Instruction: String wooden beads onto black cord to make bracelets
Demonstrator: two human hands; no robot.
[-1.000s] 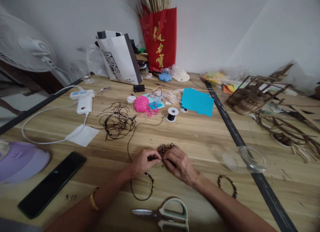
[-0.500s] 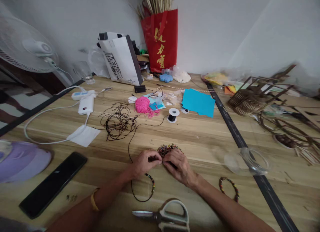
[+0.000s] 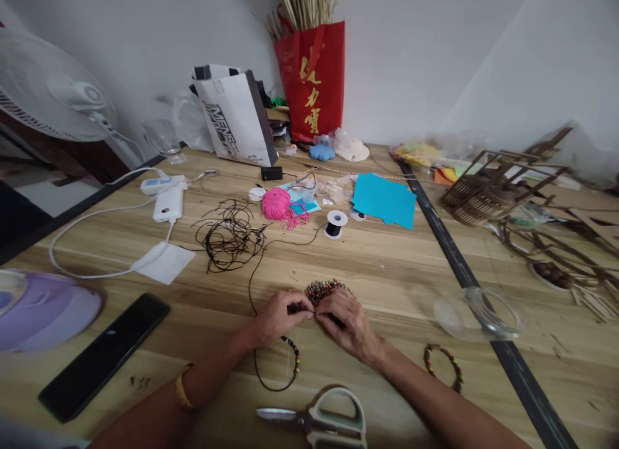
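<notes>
My left hand [image 3: 282, 317] is closed in a pinch on a thin black cord [image 3: 255, 365]. A loop of that cord with a short row of coloured beads [image 3: 296, 362] lies below the wrist on the table. My right hand [image 3: 349, 321] pinches at the same spot, its fingertips almost touching the left ones. Something tiny and dark shows between the fingertips, too small to name. Right behind the hands is a heap of small multicoloured beads [image 3: 325, 289], partly covered by my right hand. Scissors [image 3: 314, 418] lie nearest to me, blades pointing left.
A beaded bracelet [image 3: 443, 366] and a clear round container [image 3: 493, 313] lie to the right. Beyond the hands are a black cord spool [image 3: 333, 224], tangled black cord [image 3: 229, 236], pink yarn [image 3: 276, 204] and blue sheets [image 3: 384, 199]. A phone [image 3: 104, 357] lies left.
Both hands keep the same pinch in nearly the same place. The view has shifted very slightly; the cord, beads and scissors have not visibly moved.
</notes>
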